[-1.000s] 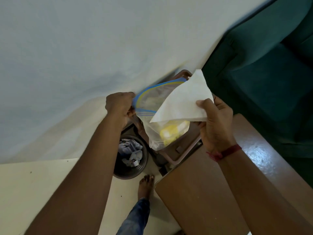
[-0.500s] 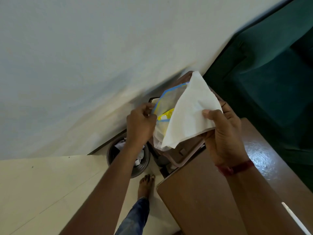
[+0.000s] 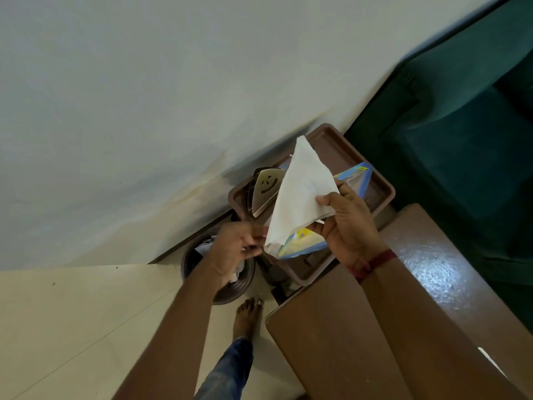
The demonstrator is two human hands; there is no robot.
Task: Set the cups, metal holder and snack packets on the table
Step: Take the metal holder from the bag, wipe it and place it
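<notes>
Head view, read left to right. Pale wall [image 3: 144,96] meets tiled floor [image 3: 86,327] along a slanting edge, leaving open floor at lower left. A round waste bin [image 3: 230,295] holding crumpled scraps stands at the wall's foot, partly hidden by the left hand [image 3: 236,246]; its fingers curl close to the lower corner of the white paper sheet [image 3: 302,194], but blur prevents telling whether they pinch it. A bare foot [image 3: 248,316] stands between bin and table corner. The metal holder [image 3: 266,192], cut with a smiling face, stands tilted at the left end of the brown tray [image 3: 346,154], which fills the gap between wall, table and sofa. The right hand [image 3: 352,226], thumb on top, pinches the paper sheet and the blue-edged snack packet [image 3: 302,245] together above the tray. The wooden table [image 3: 317,342] lies just beside the tray's near rim, under the right forearm. A green sofa [image 3: 461,140] bounds the right side.
</notes>
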